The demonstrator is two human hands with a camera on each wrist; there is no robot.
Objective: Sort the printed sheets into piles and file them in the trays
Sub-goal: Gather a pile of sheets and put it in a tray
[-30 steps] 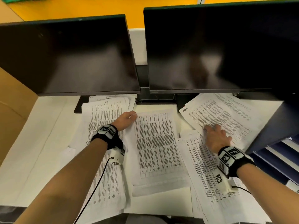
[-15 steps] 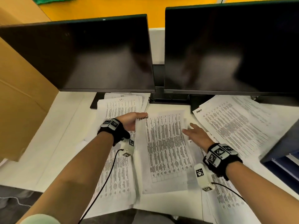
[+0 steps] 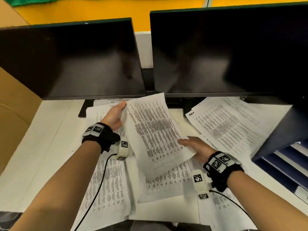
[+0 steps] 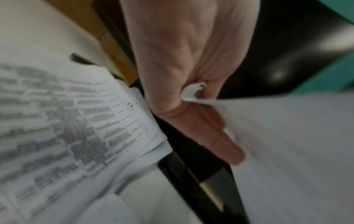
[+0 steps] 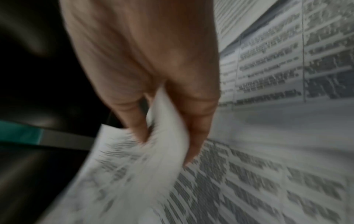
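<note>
1. Nearest, bottom of the head view: my two forearms run up into frame, each w/ a black wrist strap carrying white tag blocks.
2. Under them, lower centre, printed sheets lie spread over the white desk (image 3: 41, 147): a left pile (image 3: 106, 184), a middle pile (image 3: 166, 185), more under my right arm.
3. My right hand (image 3: 198, 149), centre-right, grips the lower right edge of the lifted sheet (image 3: 155, 129). In the right wrist view the paper (image 5: 153, 151) is bunched between curled fingers (image 5: 134, 118); pic is blurred, so which fingers exactly I can't say.
4. My left hand (image 3: 115, 115), centre-left, pinches the sheet's top left corner. Left wrist view shows that corner (image 4: 193, 92) curled between thumb and fingers.
5. So the sheet hangs between both hands, off the desk, tilted, top edge up near the gap between the two monitors.
6. Right-centre: a fanned pile (image 3: 230, 124) lies beside the dark blue tray unit (image 3: 283, 132), its far corner tucked under the right monitor.
7. Lower right: the trays (image 3: 286, 162) stack as blue shelves; white paper seems to lie in some.
8. Farthest, top of frame: left monitor (image 3: 70, 59) and right monitor (image 3: 230, 49), both dark. Brown cardboard (image 3: 15, 104) at the left edge.
</note>
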